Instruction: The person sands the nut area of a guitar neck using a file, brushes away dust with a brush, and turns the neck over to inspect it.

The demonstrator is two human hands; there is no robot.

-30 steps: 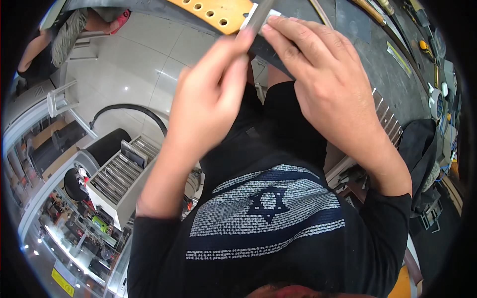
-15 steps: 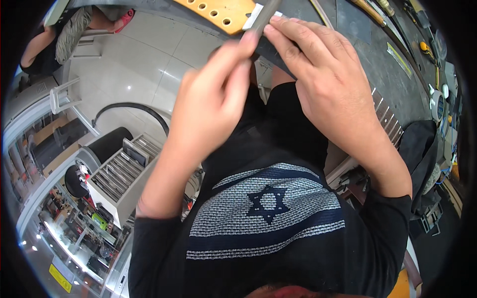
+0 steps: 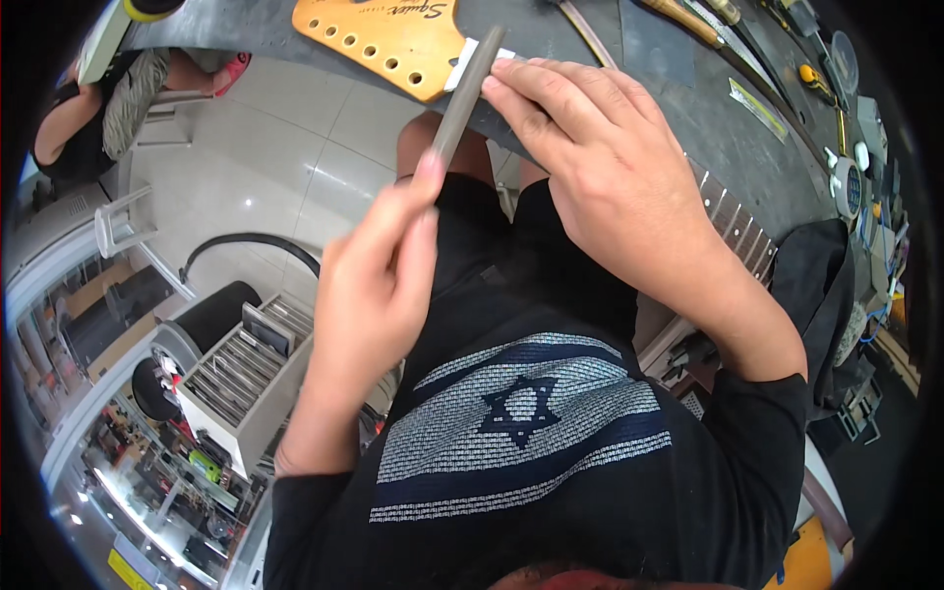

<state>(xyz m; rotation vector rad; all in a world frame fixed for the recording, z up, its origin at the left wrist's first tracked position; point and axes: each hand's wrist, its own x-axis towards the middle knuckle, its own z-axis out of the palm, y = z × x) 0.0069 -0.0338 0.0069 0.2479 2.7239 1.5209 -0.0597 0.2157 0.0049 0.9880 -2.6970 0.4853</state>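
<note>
My left hand [image 3: 379,270] is closed on one end of a long grey file [image 3: 457,118] that slants up and away from me. The file's far part crosses a white strip [image 3: 462,64] at the base of a light wooden guitar headstock [image 3: 379,49] with a row of round holes. My right hand [image 3: 610,147] lies over the guitar neck, its fingers close together and their tips beside the file. Behind this hand the dark fretboard [image 3: 736,224] comes into view again; the stretch beneath the hand is hidden.
The dark workbench [image 3: 659,108] holds wooden-handled tools [image 3: 683,20], a yellow-green strip [image 3: 757,106] and a round gauge [image 3: 848,187]. A drawer unit [image 3: 246,379] and a black hose [image 3: 256,208] are at the left. Another person [image 3: 108,118] sits at the far left.
My left hand has drawn back toward me and to the left with the file, so more of the file shows. The right hand stays by the white strip. The whole view has shifted somewhat.
</note>
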